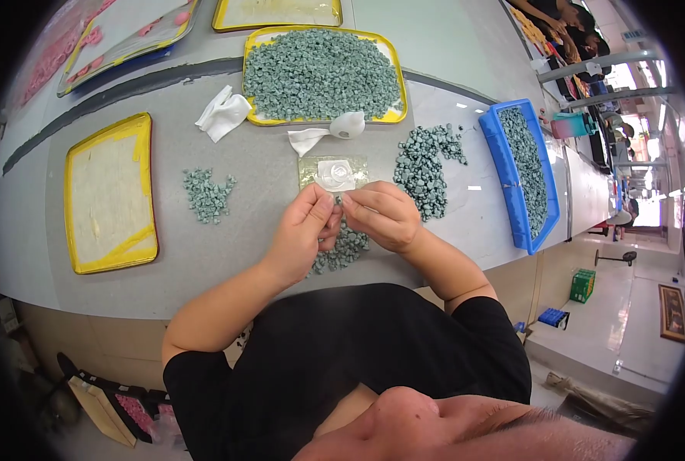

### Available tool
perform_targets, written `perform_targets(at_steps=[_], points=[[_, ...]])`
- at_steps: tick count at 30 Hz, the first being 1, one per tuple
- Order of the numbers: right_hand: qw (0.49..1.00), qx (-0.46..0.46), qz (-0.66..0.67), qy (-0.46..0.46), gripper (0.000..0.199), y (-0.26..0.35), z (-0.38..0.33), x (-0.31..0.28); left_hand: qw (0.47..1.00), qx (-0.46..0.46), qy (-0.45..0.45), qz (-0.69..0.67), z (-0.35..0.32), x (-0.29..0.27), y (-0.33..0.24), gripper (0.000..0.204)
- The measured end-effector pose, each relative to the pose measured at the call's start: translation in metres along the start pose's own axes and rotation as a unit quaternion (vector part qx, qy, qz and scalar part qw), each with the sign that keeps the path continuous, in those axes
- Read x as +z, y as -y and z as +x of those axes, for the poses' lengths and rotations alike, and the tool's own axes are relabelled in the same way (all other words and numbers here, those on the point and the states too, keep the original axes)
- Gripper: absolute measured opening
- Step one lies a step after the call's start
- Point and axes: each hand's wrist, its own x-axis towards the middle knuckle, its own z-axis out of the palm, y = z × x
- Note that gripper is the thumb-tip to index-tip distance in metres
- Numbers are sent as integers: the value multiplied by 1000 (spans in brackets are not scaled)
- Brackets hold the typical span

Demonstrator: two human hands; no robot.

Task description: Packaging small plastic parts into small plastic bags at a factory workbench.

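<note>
My left hand point(304, 230) and my right hand point(384, 215) meet over the table, fingertips pinched around a small grey-green piece point(338, 200). Its exact kind is too small to tell. Under and just in front of my hands lies a loose pile of similar pieces point(341, 252), partly hidden by them. Right beyond my fingertips, a white square with a clear round dish point(337, 174) rests on a pale green mat point(358, 165). Farther back are a rounded white object point(348, 125) and a folded white cloth point(308, 140) touching it.
A yellow-rimmed tray point(400, 69) heaped with green pieces stands at the back. Another yellow-rimmed tray point(152, 184) lies left, near a small pile point(208, 196). Darker pieces point(421, 173) spread on the right, before a blue bin point(520, 223). A crumpled white cloth point(223, 114) lies back left.
</note>
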Motion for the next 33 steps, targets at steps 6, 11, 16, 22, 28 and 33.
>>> perform_targets(at_steps=[6,11,16,22,28,33], points=[[1000,8,-5,15,29,2,-2,4,980,98,-61,165,-1,-3,9,16],[988,129,82,36,29,5,-2,1,936,156,-104,297,4,-6,10,17],[980,173,95,-31,31,12,-5,9,929,162,-105,316,1,-2,12,17],[989,120,41,-72,29,14,-10,19,904,192,-103,367,1,-1,11,17],[947,280,140,-77,24,11,-14,10,923,142,-72,352,4,3,5,19],[938,303,149,-81,23,13,-15,5,972,51,-35,226,3,4,4,18]])
